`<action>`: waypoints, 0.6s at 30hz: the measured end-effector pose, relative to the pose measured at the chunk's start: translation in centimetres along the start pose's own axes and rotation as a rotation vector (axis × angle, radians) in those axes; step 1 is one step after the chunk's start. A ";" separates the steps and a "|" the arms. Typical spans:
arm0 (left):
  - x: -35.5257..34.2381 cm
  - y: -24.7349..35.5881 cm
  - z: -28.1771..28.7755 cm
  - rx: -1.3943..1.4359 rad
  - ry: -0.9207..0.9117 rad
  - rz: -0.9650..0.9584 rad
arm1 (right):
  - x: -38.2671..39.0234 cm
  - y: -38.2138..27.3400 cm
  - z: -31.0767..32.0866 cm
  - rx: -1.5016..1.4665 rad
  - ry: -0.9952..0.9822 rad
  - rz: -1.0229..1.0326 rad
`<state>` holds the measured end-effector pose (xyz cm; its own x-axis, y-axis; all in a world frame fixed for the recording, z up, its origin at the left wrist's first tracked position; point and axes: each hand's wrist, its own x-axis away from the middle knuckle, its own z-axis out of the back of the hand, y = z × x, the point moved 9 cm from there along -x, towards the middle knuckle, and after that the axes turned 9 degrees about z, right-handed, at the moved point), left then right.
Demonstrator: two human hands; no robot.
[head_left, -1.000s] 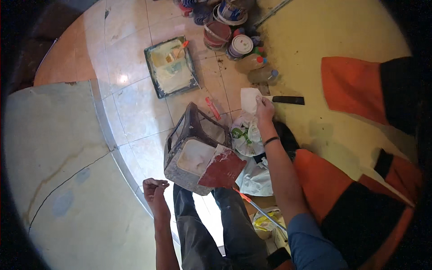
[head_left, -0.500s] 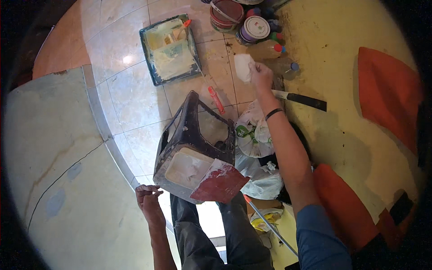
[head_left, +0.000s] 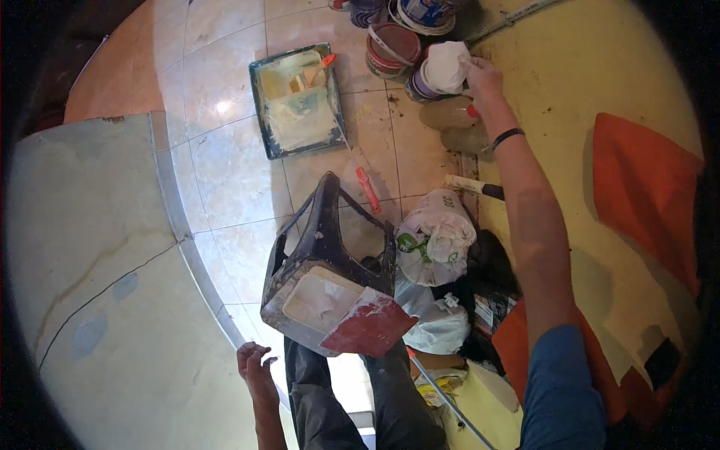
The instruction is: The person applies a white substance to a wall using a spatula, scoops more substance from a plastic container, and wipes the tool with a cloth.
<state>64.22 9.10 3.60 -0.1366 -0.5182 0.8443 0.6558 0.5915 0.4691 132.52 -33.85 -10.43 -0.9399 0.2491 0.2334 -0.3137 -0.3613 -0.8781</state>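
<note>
My right hand is closed on a crumpled white cloth or paper, held over the cans and bottles at the top right. My left hand is low beside my legs, fingers curled; what they hold, if anything, is too small to tell. Between my hands, a paint-spattered dark plastic stool bears a pale shallow container and a red, plaster-smeared board.
A paint tray with a brush and a roller lies on tiles. White bags, a scraper and a metal pole are near the yellow wall with orange panels. A cracked grey surface fills the left.
My right hand has moved up and right with the white cloth or paper, away from the scraper toward the cans. My left hand is slightly lower, still curled.
</note>
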 end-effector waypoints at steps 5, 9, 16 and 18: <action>0.1 -3.0 3.9 -0.061 0.091 0.054 | -1.4 -1.0 -1.1 -0.105 0.015 -0.001; 1.4 -5.1 8.5 -0.150 0.170 0.085 | -4.7 -1.8 -3.2 -0.152 -0.005 0.027; 5.5 -10.2 18.6 -0.237 0.260 0.146 | -8.6 -8.0 -9.5 0.598 -0.047 0.462; 5.8 -10.2 19.7 -0.232 0.260 0.154 | -9.1 -9.9 -9.7 0.832 0.010 0.671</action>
<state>42.16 12.23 8.78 0.1503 -0.5911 0.7924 0.8089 0.5343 0.2452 145.44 -23.83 -7.92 -0.9547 -0.2219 -0.1985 0.2701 -0.9260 -0.2639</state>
